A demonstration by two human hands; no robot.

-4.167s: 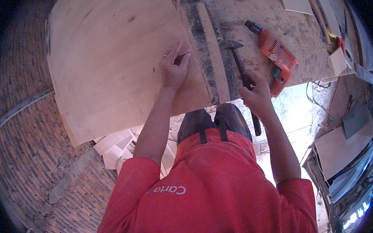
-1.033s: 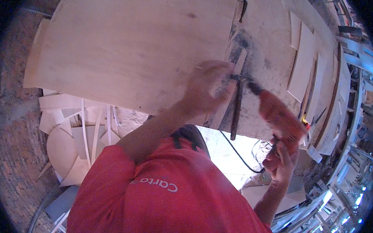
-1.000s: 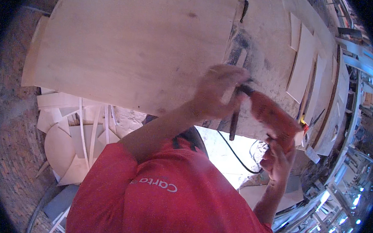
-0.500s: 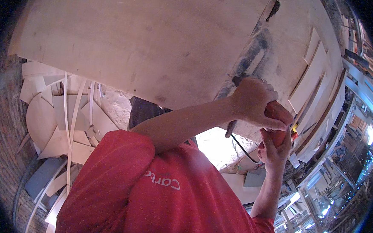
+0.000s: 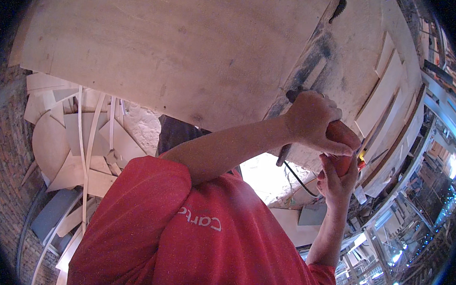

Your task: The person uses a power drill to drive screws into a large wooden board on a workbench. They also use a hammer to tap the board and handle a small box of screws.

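A rounded reddish-orange piece (image 5: pixel 342 135), whose kind I cannot make out, is held between both hands over the right part of the wooden saw table (image 5: pixel 156 39). My left hand (image 5: pixel 313 120) reaches across my body and is closed on its upper part, thumb along the near side. Below it, my right hand (image 5: pixel 337 179) has its fingers curled round the lower end. Behind my left forearm a dark bar (image 5: pixel 283 155) shows at the table's near edge. A toothed saw blade (image 5: pixel 339 9) stands up from the tabletop farther away.
Thin wooden strips (image 5: pixel 379 94) lie along the table's right side. A small yellow and red thing (image 5: pixel 361 160) sits beside my right hand. Board offcuts (image 5: pixel 50 139) are piled at lower left, near a brick wall (image 5: pixel 4 170). A black cable (image 5: pixel 298 182) hangs under the table.
The table and saw blade sit slightly differently in the picture. Both hands keep their hold on the reddish-orange piece, with hardly any movement.
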